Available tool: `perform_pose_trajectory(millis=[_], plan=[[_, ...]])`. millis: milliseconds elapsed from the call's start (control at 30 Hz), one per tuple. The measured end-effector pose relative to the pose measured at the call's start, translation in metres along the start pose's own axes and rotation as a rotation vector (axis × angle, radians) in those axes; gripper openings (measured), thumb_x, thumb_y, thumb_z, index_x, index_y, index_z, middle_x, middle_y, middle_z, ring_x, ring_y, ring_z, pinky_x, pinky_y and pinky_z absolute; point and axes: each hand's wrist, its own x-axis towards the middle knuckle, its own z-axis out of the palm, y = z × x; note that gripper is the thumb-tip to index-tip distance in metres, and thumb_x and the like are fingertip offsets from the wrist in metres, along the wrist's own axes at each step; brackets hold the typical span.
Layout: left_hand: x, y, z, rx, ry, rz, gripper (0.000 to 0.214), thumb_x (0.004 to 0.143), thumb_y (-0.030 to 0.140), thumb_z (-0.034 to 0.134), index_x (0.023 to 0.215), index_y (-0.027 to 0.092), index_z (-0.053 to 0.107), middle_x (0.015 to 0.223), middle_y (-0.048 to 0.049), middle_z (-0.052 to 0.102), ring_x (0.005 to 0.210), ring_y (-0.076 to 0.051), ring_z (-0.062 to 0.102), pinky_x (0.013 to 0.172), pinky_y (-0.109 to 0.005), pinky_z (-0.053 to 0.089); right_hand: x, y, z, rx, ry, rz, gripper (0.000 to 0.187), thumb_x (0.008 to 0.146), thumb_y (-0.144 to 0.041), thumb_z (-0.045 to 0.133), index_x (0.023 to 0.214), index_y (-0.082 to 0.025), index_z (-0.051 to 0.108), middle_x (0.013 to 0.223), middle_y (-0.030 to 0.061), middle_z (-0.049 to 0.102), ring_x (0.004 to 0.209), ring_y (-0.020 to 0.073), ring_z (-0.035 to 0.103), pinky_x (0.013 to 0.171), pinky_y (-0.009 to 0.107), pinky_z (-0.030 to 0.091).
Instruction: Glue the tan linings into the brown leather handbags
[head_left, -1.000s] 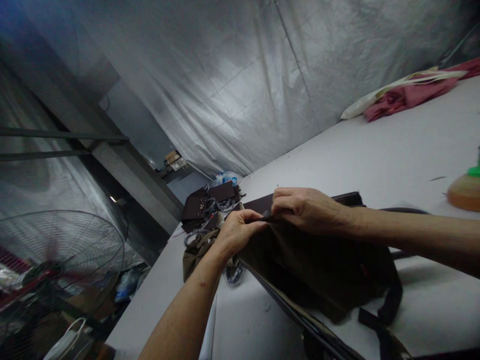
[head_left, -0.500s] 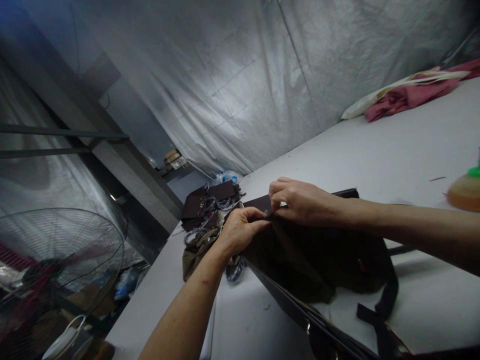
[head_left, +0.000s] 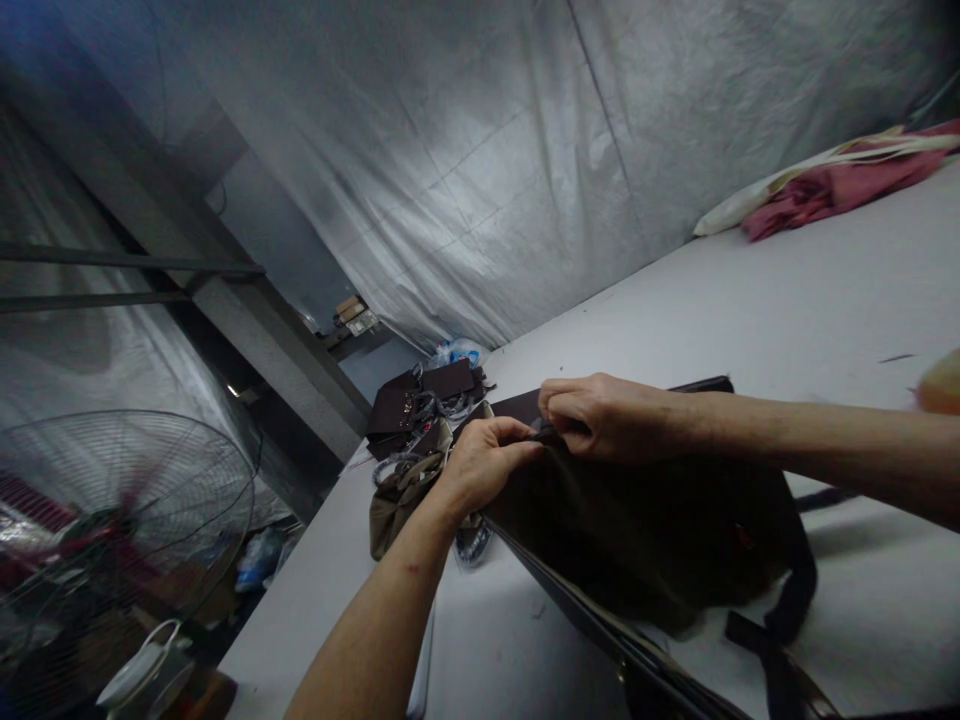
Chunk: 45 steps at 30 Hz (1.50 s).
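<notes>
A dark bag [head_left: 637,530] with an olive-brown fabric lining and black edges lies tilted on the white table in front of me. Thumb and fingers of my left hand [head_left: 484,462] pinch the lining's upper edge. Just to its right, my right hand [head_left: 611,415] is closed in a loose fist on the same edge; its fingertips are partly hidden. A black strap [head_left: 799,590] hangs at the bag's right side. Past my left wrist lies a heap of crumpled olive fabric [head_left: 401,505], beside several dark brown bags [head_left: 394,410] with plastic-wrapped handles.
The white table [head_left: 750,310] runs along a silvery sheet curtain [head_left: 495,190]. Pink cloth [head_left: 840,190] lies at the far right, and an orange-tinted bottle [head_left: 941,385] stands at the right edge. To the left are a large fan [head_left: 120,520] and a white-lidded jug [head_left: 142,670].
My right hand has curled tighter and lowered slightly at the lining's edge. My left hand keeps its pinch. The view has shifted a little, moving the bottle partly out of frame.
</notes>
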Motion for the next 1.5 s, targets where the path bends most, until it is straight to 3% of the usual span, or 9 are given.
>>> perform_pose_trajectory(millis=[300,500,667,733,867,967,1133,1300,1500], plan=[[-0.004,0.012,-0.002,0.356,-0.003,0.153,0.015,0.076,0.032,0.067,0.077,0.017,0.07,0.069,0.0023,0.062,0.068,-0.013,0.054,0.066,-0.023,0.038,0.003,0.0,0.002,0.054,0.027,0.034,0.009,0.07,-0.008,0.052,0.067,-0.017,0.052,0.072,0.0013,0.056,0.063,0.0104,0.048,0.06,0.023,0.038],[0.002,0.016,0.005,0.394,0.049,0.087,0.017,0.076,0.033,0.064,0.068,0.018,0.067,0.065,0.0018,0.059,0.066,-0.013,0.052,0.059,-0.023,0.035,0.009,0.002,-0.008,0.142,-0.052,0.361,0.002,0.074,-0.019,0.057,0.075,-0.017,0.057,0.069,0.0015,0.061,0.061,0.0127,0.051,0.056,0.024,0.037],[0.001,0.01,0.003,0.303,0.039,0.06,0.018,0.075,0.035,0.065,0.069,0.019,0.068,0.064,0.003,0.058,0.065,-0.013,0.051,0.058,-0.022,0.034,0.007,0.006,-0.028,0.484,-0.002,0.61,0.038,0.075,-0.018,0.054,0.112,-0.017,0.054,0.09,0.0054,0.071,0.073,0.0158,0.064,0.064,0.024,0.047],[0.0,0.012,0.003,0.311,0.036,0.075,0.018,0.075,0.034,0.065,0.068,0.018,0.067,0.063,0.0034,0.056,0.064,-0.012,0.05,0.058,-0.022,0.034,0.004,0.003,-0.03,0.43,-0.069,0.547,0.042,0.076,-0.02,0.056,0.118,-0.017,0.056,0.096,0.0061,0.073,0.078,0.0174,0.065,0.068,0.025,0.048],[-0.002,0.015,0.005,0.341,0.033,0.106,0.017,0.076,0.031,0.064,0.067,0.018,0.068,0.063,0.003,0.056,0.065,-0.013,0.051,0.059,-0.022,0.035,0.002,-0.005,-0.022,0.146,-0.257,0.317,0.027,0.082,-0.022,0.053,0.1,-0.018,0.072,0.091,0.0056,0.073,0.08,0.0174,0.063,0.071,0.026,0.043],[-0.002,0.014,0.004,0.335,0.05,0.081,0.02,0.077,0.036,0.066,0.071,0.017,0.07,0.065,0.002,0.06,0.066,-0.013,0.052,0.059,-0.022,0.037,0.003,-0.007,-0.015,0.061,-0.243,0.313,0.028,0.084,-0.022,0.049,0.092,-0.017,0.075,0.082,0.0055,0.072,0.071,0.0156,0.061,0.065,0.025,0.039],[-0.012,0.01,-0.005,0.267,-0.012,0.011,0.036,0.056,0.027,0.084,0.087,0.018,0.069,0.076,0.0027,0.064,0.069,-0.012,0.054,0.061,-0.022,0.04,0.004,0.002,-0.016,0.221,-0.265,0.306,0.028,0.083,-0.024,0.048,0.086,-0.016,0.076,0.066,0.0002,0.064,0.056,0.01,0.051,0.056,0.022,0.036],[-0.02,0.007,-0.012,0.186,-0.073,-0.166,0.023,0.06,0.022,0.078,0.077,0.017,0.062,0.065,0.0042,0.058,0.058,-0.011,0.052,0.053,-0.022,0.037,-0.002,0.02,-0.02,0.331,-0.363,0.334,0.029,0.084,-0.032,0.055,0.101,-0.018,0.074,0.081,0.0017,0.07,0.069,0.013,0.059,0.063,0.022,0.043],[-0.015,0.003,-0.008,0.162,-0.048,-0.156,0.026,0.059,0.025,0.08,0.076,0.017,0.062,0.066,0.0042,0.059,0.059,-0.011,0.053,0.054,-0.021,0.036,-0.005,0.01,-0.031,0.431,-0.316,0.316,0.032,0.083,-0.027,0.053,0.106,-0.019,0.072,0.1,0.004,0.073,0.089,0.0177,0.065,0.079,0.026,0.048]])
